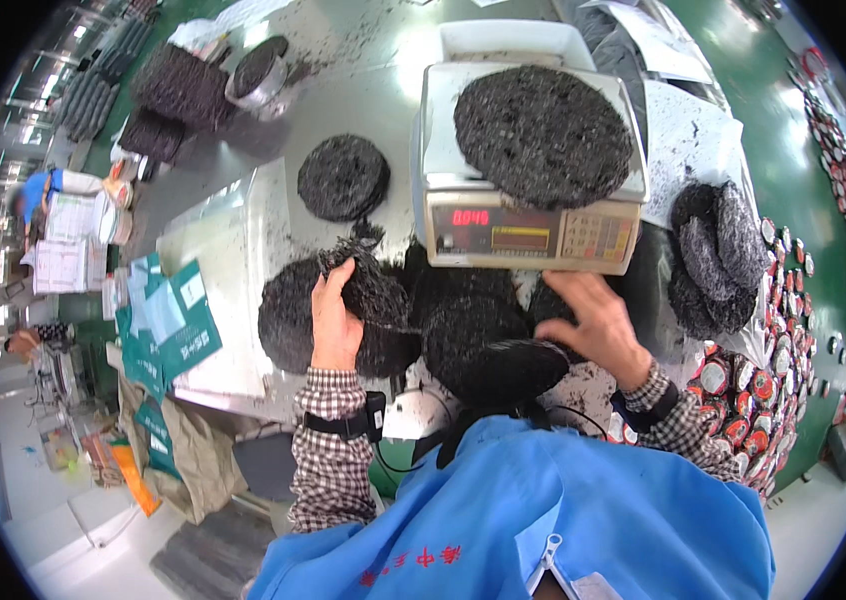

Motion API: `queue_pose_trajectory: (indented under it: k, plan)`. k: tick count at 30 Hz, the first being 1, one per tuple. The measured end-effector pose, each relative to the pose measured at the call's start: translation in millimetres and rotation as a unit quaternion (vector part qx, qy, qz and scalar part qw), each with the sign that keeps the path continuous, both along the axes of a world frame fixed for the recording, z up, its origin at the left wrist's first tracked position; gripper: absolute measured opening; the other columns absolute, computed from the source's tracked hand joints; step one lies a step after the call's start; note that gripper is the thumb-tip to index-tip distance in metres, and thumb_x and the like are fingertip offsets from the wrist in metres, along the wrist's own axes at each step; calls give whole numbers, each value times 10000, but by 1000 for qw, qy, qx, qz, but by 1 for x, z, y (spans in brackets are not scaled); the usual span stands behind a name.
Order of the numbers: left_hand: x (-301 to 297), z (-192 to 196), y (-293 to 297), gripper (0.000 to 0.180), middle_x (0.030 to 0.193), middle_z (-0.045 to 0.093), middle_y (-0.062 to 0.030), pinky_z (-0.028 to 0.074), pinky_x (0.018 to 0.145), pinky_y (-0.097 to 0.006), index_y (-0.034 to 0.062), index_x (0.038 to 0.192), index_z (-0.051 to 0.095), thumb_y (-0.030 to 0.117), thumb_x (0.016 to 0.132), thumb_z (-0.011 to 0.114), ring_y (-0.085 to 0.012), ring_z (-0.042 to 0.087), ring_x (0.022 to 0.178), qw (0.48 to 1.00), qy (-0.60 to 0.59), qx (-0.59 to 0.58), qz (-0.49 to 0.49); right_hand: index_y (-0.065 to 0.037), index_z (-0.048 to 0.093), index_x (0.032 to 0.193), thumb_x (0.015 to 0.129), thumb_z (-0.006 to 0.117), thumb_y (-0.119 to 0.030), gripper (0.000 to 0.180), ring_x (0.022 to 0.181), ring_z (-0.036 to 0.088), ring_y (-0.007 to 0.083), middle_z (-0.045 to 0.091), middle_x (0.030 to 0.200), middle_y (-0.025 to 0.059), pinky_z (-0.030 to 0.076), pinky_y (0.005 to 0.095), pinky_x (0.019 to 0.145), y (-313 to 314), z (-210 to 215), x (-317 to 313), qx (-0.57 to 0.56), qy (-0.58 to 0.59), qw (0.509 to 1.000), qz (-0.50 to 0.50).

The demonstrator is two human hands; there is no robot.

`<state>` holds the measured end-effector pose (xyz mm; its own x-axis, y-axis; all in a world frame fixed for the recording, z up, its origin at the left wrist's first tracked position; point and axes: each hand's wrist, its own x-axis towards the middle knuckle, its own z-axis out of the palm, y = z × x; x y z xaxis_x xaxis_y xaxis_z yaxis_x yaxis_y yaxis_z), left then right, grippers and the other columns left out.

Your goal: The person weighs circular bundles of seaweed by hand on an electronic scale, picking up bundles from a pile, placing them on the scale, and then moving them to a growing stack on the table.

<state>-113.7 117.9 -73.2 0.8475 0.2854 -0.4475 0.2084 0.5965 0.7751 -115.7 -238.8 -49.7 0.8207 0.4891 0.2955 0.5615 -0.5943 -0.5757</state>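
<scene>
A: Left hand (336, 322)?
B: Fingers curled partway in, thumb side facing the scale; gripping a ragged clump of black, flaky dried material (371, 272). Clump sits over a broad, round black cake of the same stuff (285, 318), on the near side of the worktable.
A: Right hand (595, 328)?
B: Fingers stretched forward, thumb held well away from them. Wide gap. Dark material lies between and under; cannot tell whether the fingertips press on it. Nothing seen gripped. Fingertips close to the front edge of a cream-and-silver digital scale (448, 258).
A: On the scale?
B: Large, flat, oval black cake (543, 135), lying across the metal pan. Red display lit.
A: Between the hands?
B: More rounded black pieces (468, 320), overlapping, next to the wearer's blue smock (503, 500).
A: Elsewhere on the shiny metal worktable (363, 95)?
B: Smaller round black cake (343, 178), left of the scale, apart from it; dark crumbs scattered about. White plastic tray (513, 40) behind the scale. Folded, curled black sheets (713, 260) stacked to the right.
</scene>
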Motion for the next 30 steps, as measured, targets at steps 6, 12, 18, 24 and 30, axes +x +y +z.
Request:
queue_pose_trajectory:
  k: [6, 12, 18, 24, 30]
  plan:
    - [91, 59, -54, 278, 1061, 664, -67, 547, 841, -332, 32, 1136, 594, 72, 874, 677, -177, 653, 949, 994, -97, 3, -57, -72, 606, 1236, 810, 726, -210, 463, 1256, 518, 297, 599, 1289, 118, 254, 464, 1161, 9, 54, 106, -102, -143, 982, -72]
    - [173, 91, -94, 289, 985, 682, -79, 557, 769, -285, 0, 1100, 577, 37, 851, 718, -148, 664, 860, 977, -193, 62, -62, -92, 563, 1296, 832, 730, -198, 505, 1385, 369, 342, 508, 1422, 111, 178, 556, 1161, -17, 78, 123, -7, -165, 977, -135]
    - [190, 99, -106, 159, 972, 677, -103, 577, 687, -305, 23, 1042, 592, 91, 903, 629, -198, 682, 797, 975, -224, 14, -4, -113, 610, 1270, 834, 715, -298, 485, 1303, 482, 287, 579, 1345, 65, 289, 496, 1133, -18, 32, 136, -10, -126, 987, -98]
    - [212, 57, -134, 352, 1122, 630, -137, 480, 925, -381, 0, 1170, 556, 272, 949, 591, -241, 598, 1051, 963, -172, 154, -138, -83, 628, 1235, 756, 766, -193, 510, 1236, 558, 254, 622, 1286, 90, 325, 482, 1136, -41, 39, 135, 74, -257, 952, -148]
    - [202, 45, -144, 884, 1551, 265, -196, 217, 1170, -386, -54, 1502, 176, 639, 974, 328, -268, 283, 1425, 959, -146, 203, -130, -30, 552, 1295, 881, 660, -415, 575, 1314, 446, 291, 549, 1353, 131, 230, 517, 1145, -54, 29, 136, 88, -127, 961, -230]
